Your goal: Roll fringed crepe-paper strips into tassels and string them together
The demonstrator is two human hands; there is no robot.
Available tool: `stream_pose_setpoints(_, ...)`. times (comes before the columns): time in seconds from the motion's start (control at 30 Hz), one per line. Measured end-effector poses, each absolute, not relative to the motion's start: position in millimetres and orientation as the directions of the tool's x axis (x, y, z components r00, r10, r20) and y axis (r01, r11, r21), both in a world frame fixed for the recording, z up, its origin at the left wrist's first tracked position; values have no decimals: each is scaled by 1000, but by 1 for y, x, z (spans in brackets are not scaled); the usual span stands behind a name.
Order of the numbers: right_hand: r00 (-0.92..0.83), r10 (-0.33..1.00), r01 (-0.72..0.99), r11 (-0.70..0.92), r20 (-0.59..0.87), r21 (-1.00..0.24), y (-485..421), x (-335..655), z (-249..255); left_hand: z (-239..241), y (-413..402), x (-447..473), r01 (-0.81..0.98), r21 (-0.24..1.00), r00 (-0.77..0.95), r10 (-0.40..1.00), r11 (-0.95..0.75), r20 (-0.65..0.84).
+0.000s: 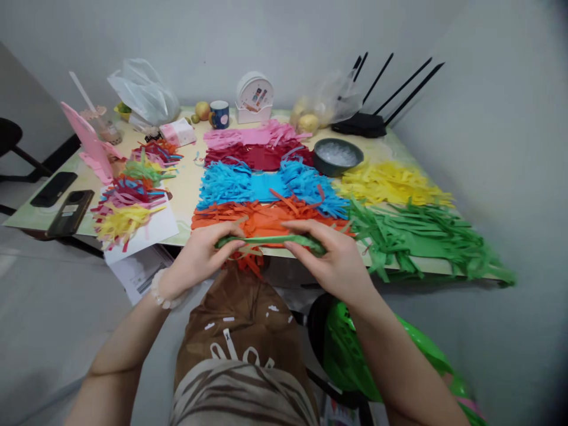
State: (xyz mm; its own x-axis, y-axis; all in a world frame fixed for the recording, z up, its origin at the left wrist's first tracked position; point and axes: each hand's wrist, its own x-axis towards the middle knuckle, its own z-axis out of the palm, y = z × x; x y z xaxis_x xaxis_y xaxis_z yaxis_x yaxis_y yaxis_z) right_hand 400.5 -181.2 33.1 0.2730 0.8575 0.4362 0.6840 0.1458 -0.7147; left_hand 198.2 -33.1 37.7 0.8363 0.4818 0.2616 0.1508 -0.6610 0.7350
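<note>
My left hand (206, 254) and my right hand (337, 260) hold a narrow green strip of tissue paper (268, 239) stretched level between them. Each pinches one end between thumb and fingers, above the table's front edge. Directly behind the strip lies fringed orange tissue paper (266, 220). Beyond it, fringed layers of blue paper (266, 186), dark red paper (261, 157) and pink paper (252, 136) lie in rows. To the right are fringed yellow paper (394, 183) and green paper (430, 234), the green hanging over the edge.
Mixed-colour tassels (128, 204) lie on white paper at left, near two phones (71, 213). A dark bowl (338, 157) holds something clear. Behind stand a mug (219, 115), a round white item in a holder (255, 97), plastic bags (144, 89) and a black router (360, 125).
</note>
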Motion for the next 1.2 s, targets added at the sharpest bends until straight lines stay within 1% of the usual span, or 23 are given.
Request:
stream_pose_setpoints(0.07,287,868,652,133,405,-746,-181,400,35,39,-35,199,156,761,829,502,-630,246)
stream_pose_setpoints(0.1,310,869,618,123,385,-776,-181,400,36,40,-36,199,138,808,828,514,-573,224)
stream_pose_setpoints(0.17,358,877,513,102,320,-853,-181,399,37,40,-39,200,69,926,837,527,-371,149)
stream_pose_setpoints(0.23,383,889,383,94,251,-919,-181,397,37,38,-42,202,-8,992,847,527,-125,73)
stream_pose_setpoints(0.27,388,894,322,97,225,-942,-181,397,36,37,-43,202,-35,999,849,526,-33,47)
stream_pose_setpoints(0.33,385,900,223,122,203,-967,-181,397,34,35,-43,203,-69,995,846,533,65,23)
stream_pose_setpoints(0.47,354,906,83,215,231,-973,-178,400,28,31,-43,204,-122,978,839,544,168,12)
stream_pose_setpoints(0.53,335,914,34,232,229,-972,-176,402,24,28,-43,204,-146,971,836,549,190,19)
stream_pose_setpoints(0.63,324,923,-23,228,208,-973,-172,404,19,25,-42,203,-144,982,832,553,126,51)
stream_pose_setpoints(0.67,324,923,-36,233,209,-972,-172,405,18,25,-41,202,-137,988,834,547,68,78)
stream_pose_setpoints(0.73,316,919,-13,252,235,-968,-171,406,19,29,-39,197,-113,987,850,502,-114,156)
stream_pose_setpoints(0.77,306,916,36,263,261,-964,-172,406,21,33,-37,195,-91,970,872,453,-224,186)
stream_pose_setpoints(0.83,265,905,196,288,334,-937,-174,406,28,44,-35,190,-38,905,913,354,-423,204)
stream_pose_setpoints(0.9,185,891,366,329,415,-870,-176,405,36,54,-34,189,-13,854,927,314,-520,205)
stream_pose_setpoints(0.97,93,869,468,393,486,-792,-178,402,42,60,-35,193,7,858,921,337,-514,195)
stream_pose_setpoints(1.03,35,845,516,441,533,-734,-180,398,45,60,-37,200,29,886,933,330,-462,142)
stream_pose_setpoints(1.13,2,825,557,468,565,-686,-183,395,45,55,-40,210,67,905,961,271,-420,54)
stream_pose_setpoints(1.2,-17,826,574,469,563,-671,-186,397,46,51,-41,212,73,889,961,269,-452,58)
